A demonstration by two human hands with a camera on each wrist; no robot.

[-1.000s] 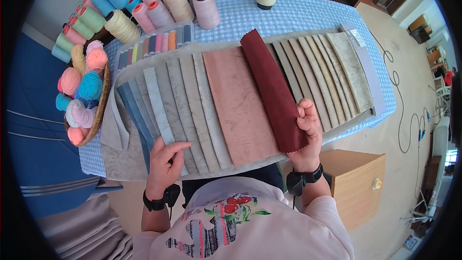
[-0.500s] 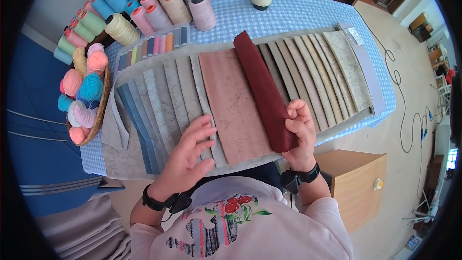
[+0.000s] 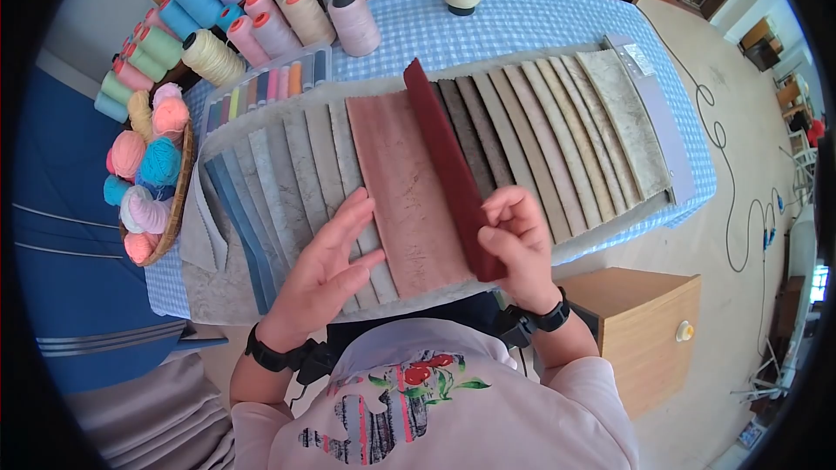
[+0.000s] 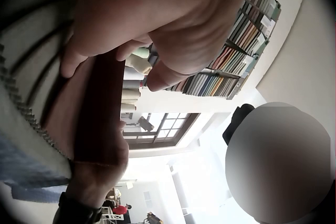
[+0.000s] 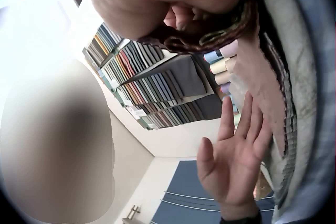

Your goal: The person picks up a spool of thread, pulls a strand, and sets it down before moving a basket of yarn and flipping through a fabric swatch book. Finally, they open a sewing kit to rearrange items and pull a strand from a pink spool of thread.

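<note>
A fabric swatch book lies across the table, its zigzag-edged pieces fanned out. My right hand [image 3: 520, 248] holds the near end of a dark red swatch [image 3: 438, 139], which stands raised and tilted to the left. To its left lies a dusty pink swatch [image 3: 405, 183], flat and wide. My left hand [image 3: 326, 265] is spread, its fingertips at the pink swatch's left edge, over the grey swatches [image 3: 305, 157]. In the right wrist view, the fingers curl around the dark red swatch's wavy edge [image 5: 205, 43], while the left hand [image 5: 233, 166] shows its open palm.
Dark brown and beige swatches [image 3: 531, 139] fan out to the right, toward the book's lilac binding strip [image 3: 653, 113]. A clear box of small thread spools [image 3: 266, 91], thread cones [image 3: 353, 22] and a basket of yarn balls [image 3: 185, 183] stand behind and left. A wooden cabinet [image 3: 644, 339] stands at the near right.
My right hand has carried the dark red swatch leftward, turning it more upright and uncovering more dark swatches. My left hand has moved right from the blue-grey swatches to the pink one's edge, fingers spreading.
</note>
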